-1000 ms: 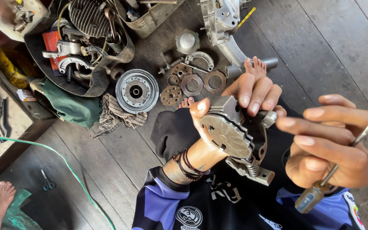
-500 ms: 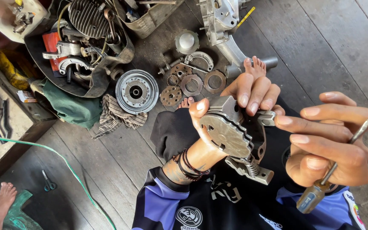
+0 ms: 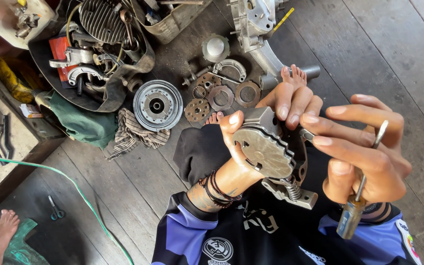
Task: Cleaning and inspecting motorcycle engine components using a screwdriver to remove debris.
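While the left hand (image 3: 266, 122) grips the clutch assembly (image 3: 266, 149) by its edge above the lap, the right hand (image 3: 364, 147) closes around a screwdriver (image 3: 353, 206), fingertips touching the assembly's right side. On the floor (image 3: 393, 59) beyond lie a drum (image 3: 157, 104), discs (image 3: 220, 97), a rag (image 3: 133, 133) and a parts tub (image 3: 123, 83).
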